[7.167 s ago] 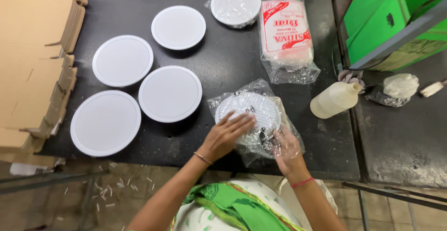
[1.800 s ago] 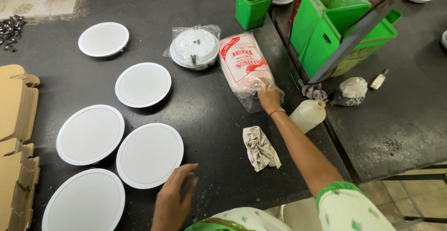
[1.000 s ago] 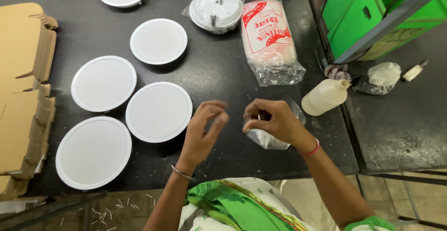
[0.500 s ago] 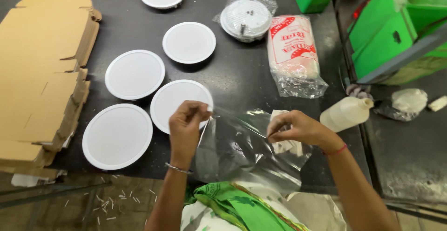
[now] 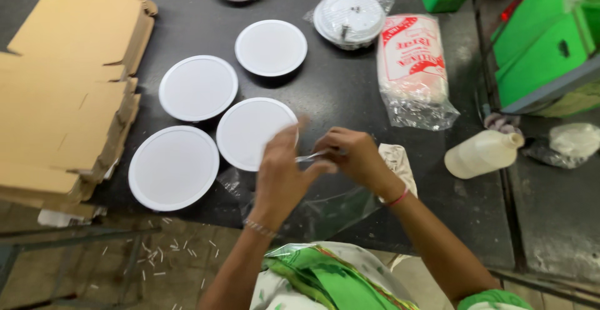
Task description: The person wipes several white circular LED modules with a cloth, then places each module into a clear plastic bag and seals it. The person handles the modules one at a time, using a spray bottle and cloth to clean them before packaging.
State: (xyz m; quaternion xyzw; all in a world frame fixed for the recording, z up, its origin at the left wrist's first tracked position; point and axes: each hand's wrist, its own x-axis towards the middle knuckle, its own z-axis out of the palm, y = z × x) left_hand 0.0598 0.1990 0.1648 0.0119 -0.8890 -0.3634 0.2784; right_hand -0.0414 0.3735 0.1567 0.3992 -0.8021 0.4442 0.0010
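Both hands meet over the front edge of the dark table, pinching the top of a clear plastic bag that hangs below them. My left hand grips the bag's left side, blurred by motion, and my right hand grips its right side. Just behind the left hand lies a white round panel light. A crumpled white cloth rests on the table right of my right hand.
More white round lights lie at left and behind. One bagged light and a printed pack of bags sit farther back. Flat cardboard blanks stack at left; a plastic bottle and green bins stand right.
My hands have come together, gathering the bag's mouth, which was spread wide half a second ago. Earlier my right hand fetched the bag from beside the printed pack.
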